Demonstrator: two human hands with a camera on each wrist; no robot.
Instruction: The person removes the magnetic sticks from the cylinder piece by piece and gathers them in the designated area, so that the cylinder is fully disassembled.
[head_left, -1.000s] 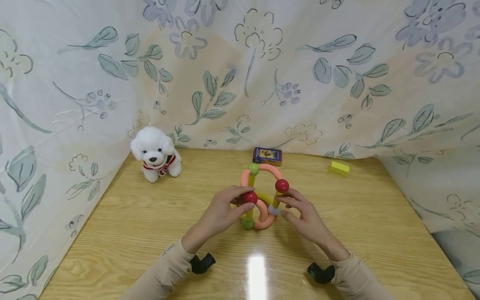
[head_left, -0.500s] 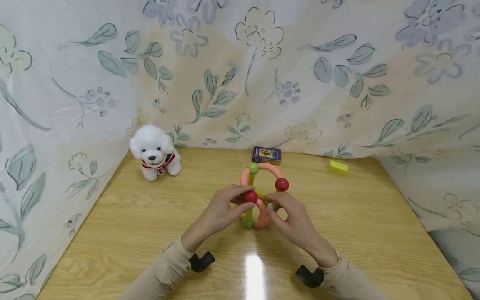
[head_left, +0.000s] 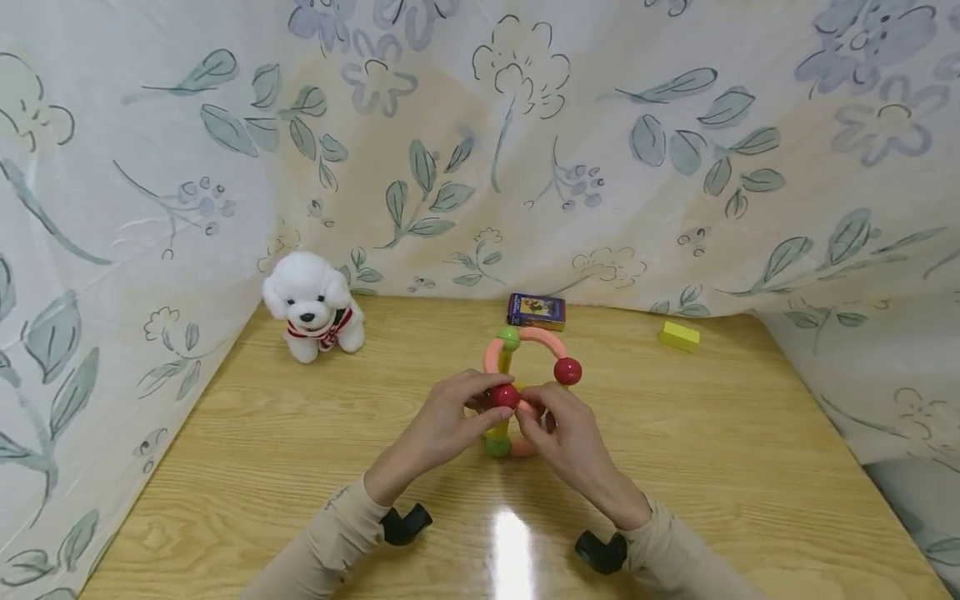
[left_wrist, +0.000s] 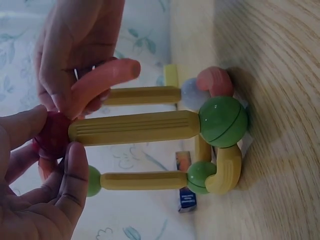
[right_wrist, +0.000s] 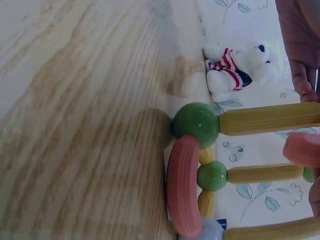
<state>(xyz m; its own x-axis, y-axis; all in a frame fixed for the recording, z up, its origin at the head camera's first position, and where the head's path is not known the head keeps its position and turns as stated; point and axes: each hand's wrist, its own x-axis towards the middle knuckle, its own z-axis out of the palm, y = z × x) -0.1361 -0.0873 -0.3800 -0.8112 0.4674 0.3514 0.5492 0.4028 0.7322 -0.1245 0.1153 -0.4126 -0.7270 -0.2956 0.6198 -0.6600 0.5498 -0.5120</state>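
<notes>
A frame of magnetic balls and rods stands upright on the table, its yellow straight rods (left_wrist: 137,127) rising from green balls (left_wrist: 223,121) and a pale lilac ball (left_wrist: 191,94). My left hand (head_left: 442,417) grips the near red ball (head_left: 505,397) between thumb and fingers, on top of one rod. With thumb and fingers my right hand (head_left: 576,437) pinches a salmon curved rod (left_wrist: 107,80). One end of it is right at that red ball; the other sticks out free. Another red ball (head_left: 567,371) and a green ball (head_left: 508,337) top the other posts, joined by salmon curves (head_left: 543,337).
Behind the frame lies a small blue picture box (head_left: 536,311). A yellow block (head_left: 679,336) sits at the back right, and a white plush dog (head_left: 311,304) at the back left. Floral cloth (head_left: 420,208) hangs behind the wooden table (head_left: 262,467).
My right hand has moved left from the lilac-ball post to the near red ball, with the salmon curved rod in its fingers. The left hand keeps its grip in place.
</notes>
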